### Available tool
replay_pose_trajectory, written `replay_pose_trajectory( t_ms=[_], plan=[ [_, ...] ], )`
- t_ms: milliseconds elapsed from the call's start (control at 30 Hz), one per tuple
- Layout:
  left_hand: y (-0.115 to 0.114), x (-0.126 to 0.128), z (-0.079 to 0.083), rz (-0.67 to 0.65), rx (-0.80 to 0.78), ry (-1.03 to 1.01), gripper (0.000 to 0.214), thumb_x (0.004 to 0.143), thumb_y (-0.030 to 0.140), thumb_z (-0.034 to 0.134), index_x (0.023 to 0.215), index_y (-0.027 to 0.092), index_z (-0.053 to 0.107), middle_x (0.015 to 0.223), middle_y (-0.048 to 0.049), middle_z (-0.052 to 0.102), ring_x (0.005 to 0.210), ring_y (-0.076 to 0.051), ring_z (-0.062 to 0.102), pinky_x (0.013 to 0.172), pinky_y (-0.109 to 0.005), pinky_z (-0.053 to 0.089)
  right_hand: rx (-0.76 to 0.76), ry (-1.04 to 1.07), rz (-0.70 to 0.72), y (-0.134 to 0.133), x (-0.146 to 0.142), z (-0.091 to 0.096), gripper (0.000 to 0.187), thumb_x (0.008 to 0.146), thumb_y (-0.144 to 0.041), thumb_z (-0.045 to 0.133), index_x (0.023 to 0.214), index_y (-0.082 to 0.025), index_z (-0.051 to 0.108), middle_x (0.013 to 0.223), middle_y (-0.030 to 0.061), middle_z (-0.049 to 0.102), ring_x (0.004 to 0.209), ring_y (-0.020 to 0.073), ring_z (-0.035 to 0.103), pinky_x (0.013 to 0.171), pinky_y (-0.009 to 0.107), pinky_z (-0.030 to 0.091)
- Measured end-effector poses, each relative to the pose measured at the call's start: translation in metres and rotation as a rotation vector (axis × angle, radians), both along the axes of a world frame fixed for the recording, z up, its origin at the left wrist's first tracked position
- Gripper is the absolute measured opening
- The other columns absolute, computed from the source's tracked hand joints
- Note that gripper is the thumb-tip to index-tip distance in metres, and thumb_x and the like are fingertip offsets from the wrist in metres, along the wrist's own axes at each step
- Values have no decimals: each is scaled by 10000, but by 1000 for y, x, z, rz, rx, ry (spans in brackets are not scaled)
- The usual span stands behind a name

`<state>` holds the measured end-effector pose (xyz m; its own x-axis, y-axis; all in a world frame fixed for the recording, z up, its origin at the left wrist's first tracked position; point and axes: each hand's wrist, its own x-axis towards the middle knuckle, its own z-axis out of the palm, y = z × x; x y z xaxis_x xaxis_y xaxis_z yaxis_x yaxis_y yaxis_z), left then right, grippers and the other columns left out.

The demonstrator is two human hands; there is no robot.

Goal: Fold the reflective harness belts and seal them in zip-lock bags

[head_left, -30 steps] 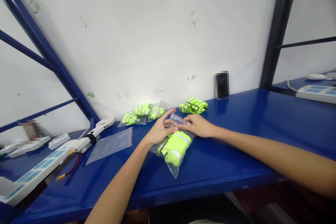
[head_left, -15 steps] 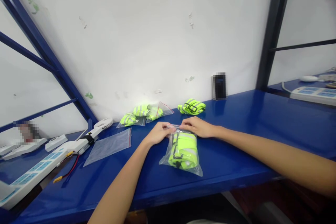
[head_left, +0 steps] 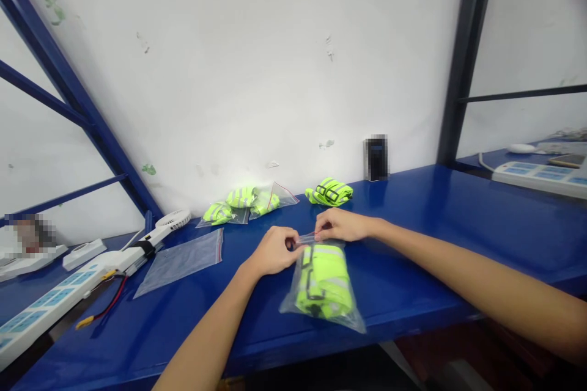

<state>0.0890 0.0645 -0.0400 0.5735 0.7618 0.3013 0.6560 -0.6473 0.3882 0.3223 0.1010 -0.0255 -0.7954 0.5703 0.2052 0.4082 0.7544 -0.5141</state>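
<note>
A clear zip bag (head_left: 323, 284) with a folded neon-yellow reflective band inside lies on the blue bench (head_left: 413, 269), its mouth toward the wall. My left hand (head_left: 274, 250) pinches the left end of the bag's top edge. At the right end of that edge, my right hand (head_left: 342, 224) pinches too. Both hands rest low on the bench, fingers pressed together on the plastic strip between them.
An empty zip bag (head_left: 181, 259) lies flat to the left. Filled bags (head_left: 245, 201) and a loose neon band (head_left: 330, 190) sit by the wall. A white fan (head_left: 158, 232) and power strip (head_left: 43, 305) lie at the left; another strip (head_left: 536, 174) is far right.
The bag has turned from slanting to lying straight, bottom toward me. My left hand's fingers went from spread to pinched on the bag's top edge; both hands sit slightly lower in view.
</note>
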Motion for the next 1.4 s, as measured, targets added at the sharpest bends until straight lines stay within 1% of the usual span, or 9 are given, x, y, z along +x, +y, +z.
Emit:
replay_pose_trajectory(
  t_ms=[67, 167, 300, 367, 500, 700, 933, 1167, 1400],
  plan=[
    [-7, 7, 0, -9, 62, 56, 315, 787, 404, 588, 593, 159, 541, 598, 12, 539, 567, -105, 444, 568, -239, 297, -84, -31, 18, 0, 2, 3, 281, 811, -340, 600, 922, -118, 733, 882, 71, 701, 744, 165, 597, 656, 234, 431],
    [-12, 14, -1, 5, 103, 66, 347, 801, 420, 570, 580, 163, 497, 583, 12, 527, 556, -105, 437, 556, -246, 271, -170, -34, -87, -7, -5, 5, 310, 767, -244, 600, 1022, -117, 721, 895, 69, 727, 759, 184, 627, 655, 242, 455],
    [-9, 14, -3, 48, 47, -23, 330, 845, 386, 504, 600, 166, 486, 546, 28, 486, 519, -99, 409, 526, -241, 255, -30, 165, -359, -19, -23, -1, 346, 757, -141, 512, 1036, -102, 713, 991, 99, 726, 852, 196, 645, 752, 256, 463],
    [-6, 10, -3, 27, -20, -103, 290, 859, 351, 475, 640, 164, 511, 555, 33, 485, 528, -98, 422, 533, -230, 281, 31, 198, -399, -22, -29, -5, 328, 773, -148, 483, 998, -117, 720, 926, 83, 732, 796, 181, 640, 716, 255, 450],
    [0, 3, -4, 17, -132, -227, 210, 839, 304, 493, 704, 155, 554, 575, 37, 483, 540, -95, 423, 530, -213, 313, 8, 122, -319, -24, -28, -4, 250, 793, -205, 477, 752, -136, 714, 654, 25, 672, 597, 141, 555, 562, 243, 376],
    [3, 4, -4, -22, -241, -364, 207, 839, 321, 512, 743, 147, 568, 634, 19, 536, 566, -96, 455, 567, -211, 368, -44, 137, -222, -28, -17, 6, 237, 814, -298, 537, 823, -137, 711, 650, 9, 618, 585, 124, 493, 571, 242, 359],
    [0, 6, -3, 29, -81, -371, 237, 868, 353, 501, 801, 145, 593, 744, -13, 588, 667, -124, 513, 639, -229, 411, -54, 174, -157, -24, -16, 4, 265, 866, -354, 517, 860, -130, 659, 754, 40, 630, 668, 148, 527, 625, 260, 395],
    [-2, 6, 1, 6, -36, -371, 211, 888, 305, 458, 789, 155, 568, 724, 5, 562, 670, -120, 497, 644, -229, 391, -74, 232, -164, -27, -16, 7, 300, 880, -381, 504, 844, -133, 668, 711, 25, 599, 639, 137, 499, 597, 251, 372],
    [-2, 8, -3, 7, -35, -350, 231, 889, 348, 476, 823, 151, 578, 735, 1, 575, 668, -117, 509, 653, -227, 409, -70, 215, -180, -29, -18, 9, 366, 876, -420, 496, 842, -118, 700, 688, 34, 620, 621, 140, 490, 589, 256, 357]
  ],
)
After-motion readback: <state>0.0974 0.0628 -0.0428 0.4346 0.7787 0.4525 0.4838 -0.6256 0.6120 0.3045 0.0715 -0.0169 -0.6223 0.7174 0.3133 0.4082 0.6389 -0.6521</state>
